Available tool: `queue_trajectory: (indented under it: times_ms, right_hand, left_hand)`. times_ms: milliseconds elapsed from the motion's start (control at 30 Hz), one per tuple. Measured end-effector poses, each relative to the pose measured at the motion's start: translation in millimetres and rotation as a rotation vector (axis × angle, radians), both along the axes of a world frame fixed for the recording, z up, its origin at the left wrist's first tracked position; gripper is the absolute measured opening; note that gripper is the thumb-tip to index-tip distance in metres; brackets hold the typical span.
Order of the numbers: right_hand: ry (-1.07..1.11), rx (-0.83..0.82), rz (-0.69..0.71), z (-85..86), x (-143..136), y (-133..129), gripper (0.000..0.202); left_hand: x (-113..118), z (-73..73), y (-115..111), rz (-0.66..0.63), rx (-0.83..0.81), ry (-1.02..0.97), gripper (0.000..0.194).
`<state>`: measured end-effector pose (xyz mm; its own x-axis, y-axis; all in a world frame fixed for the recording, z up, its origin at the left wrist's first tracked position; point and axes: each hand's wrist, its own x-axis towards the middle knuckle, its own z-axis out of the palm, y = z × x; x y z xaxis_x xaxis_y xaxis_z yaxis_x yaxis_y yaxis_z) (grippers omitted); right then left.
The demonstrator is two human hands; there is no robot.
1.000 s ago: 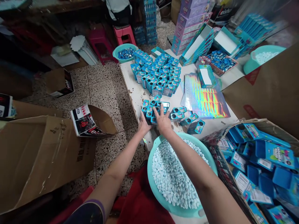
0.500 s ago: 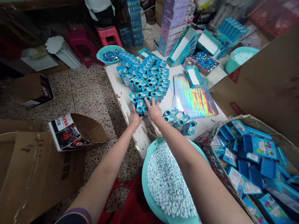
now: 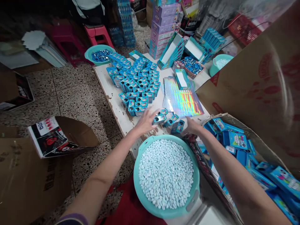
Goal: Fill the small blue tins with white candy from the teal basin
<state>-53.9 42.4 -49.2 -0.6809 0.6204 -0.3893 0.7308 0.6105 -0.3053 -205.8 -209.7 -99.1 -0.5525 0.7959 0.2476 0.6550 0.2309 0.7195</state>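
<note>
On the white table, several small blue candy boxes with round dark holes on top [image 3: 172, 120] stand in a loose group between my hands. My left hand [image 3: 146, 122] is at the left side of this group, fingers spread and slightly blurred, close to the nearest box. To the right of the group is my right hand [image 3: 191, 126], its fingers apart beside the rightmost box [image 3: 180, 126]; whether it touches cannot be made out. A large block of the same boxes [image 3: 138, 82] stands upright in rows farther back. Just below my hands sits a turquoise basin [image 3: 136, 181] full of pale blue candies [image 3: 166, 175].
A carton of blue boxes [image 3: 236, 140] stands at right, with a tall cardboard flap [image 3: 253, 78] behind it. Shiny holographic sheets [image 3: 185, 103] lie on the table. Behind them are a tray of blue pieces [image 3: 192, 65] and stacked purple boxes [image 3: 164, 28]. Open cartons [image 3: 58, 137] are at left.
Both hands have left the large block of boxes and moved to either side of the small group at right. The view has shifted to the right.
</note>
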Motion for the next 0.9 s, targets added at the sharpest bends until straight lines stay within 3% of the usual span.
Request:
queue_trajectory:
  times_ms: [67,167,333,433,500,600,667,767,900]
  right_hand:
    - [-0.056,-0.125,-0.027,-12.3,-8.7,-8.6,0.115]
    - [-0.008,-0.248,-0.08,-27.7,-32.2,-35.3,0.117]
    - [0.121,-0.35,-0.113,-36.4,-75.3,-65.8,0.121]
    - [0.188,-0.533,-0.166,-29.9,-89.6,-55.5,0.116]
    - [0.222,-0.604,-0.183,-24.4,-94.1,-35.3,0.099]
    - [0.261,-0.448,-0.217,-23.6,-107.3,-0.2,0.066]
    - [0.308,-0.286,-0.242,-31.2,-126.0,14.4,0.059]
    - [0.338,-0.098,-0.198,-52.3,-162.4,17.5,0.066]
    - [0.125,0.161,-0.02,-82.1,-190.6,11.6,0.08]
  left_hand:
    - [-3.5,-0.6,36.8,-0.131,-0.105,-0.026,0.091]
    - [-5.6,-9.7,66.1,-0.09,-0.262,0.018,0.088]
    - [-3.4,-15.2,66.1,0.249,-0.282,0.092,0.076]
    - [-7.3,-11.4,67.4,0.358,-0.224,0.077,0.064]
    - [-10.6,-8.2,68.9,0.345,-0.197,0.065,0.062]
    - [-12.9,-3.5,63.7,0.254,-0.166,0.079,0.06]
    - [-11.6,-1.5,53.4,0.233,-0.116,0.105,0.054]
    - [-6.8,-2.8,28.7,0.298,-0.027,0.122,0.046]
    - [0.4,-11.4,-15.3,0.394,0.015,0.144,0.04]
